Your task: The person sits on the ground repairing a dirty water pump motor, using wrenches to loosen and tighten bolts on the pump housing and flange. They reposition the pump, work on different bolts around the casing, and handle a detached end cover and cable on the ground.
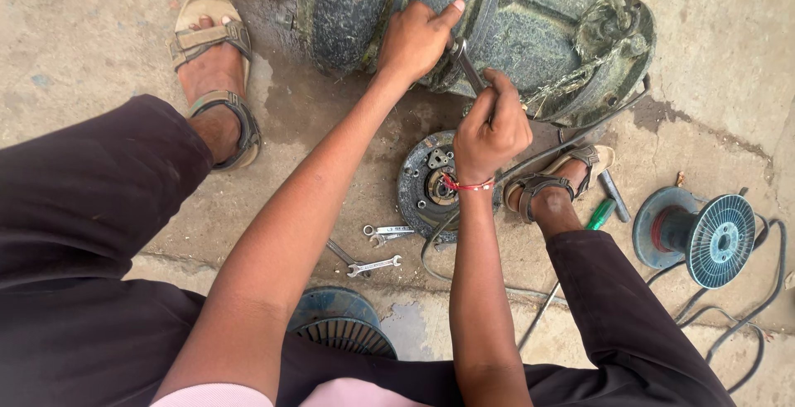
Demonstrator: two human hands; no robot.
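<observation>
The person is squatting over a big, grimy dark-metal motor housing lying on its side on the stained concrete floor, and is working a slim steel spanner at a fastener on the casing. The right hand is closing its grip fully around the lower shank of the spanner, fingers curled tight. The left hand is resting on the housing just above, fingers folded and thumb stretched out along the casing; its fingertips seem to be touching the spanner's head, though whether they are actually pinching it I cannot tell.

To do this step well, my judgement is that the spanner's head should be sitting square and fully on the fastener before any force goes in, with the left hand pressing it home so it is not slipping off the greasy metal. The turning should be coming from the right wrist in a steady pull, not a jerk.

The spanner is running diagonally from the right grip up and to the left, its head meeting the housing just beside the left hand. The fastener itself is hidden. Below the wrists a round dark end plate with a bearing centre is lying flat, and several small silvery spanners are lying near it on the floor.
</observation>
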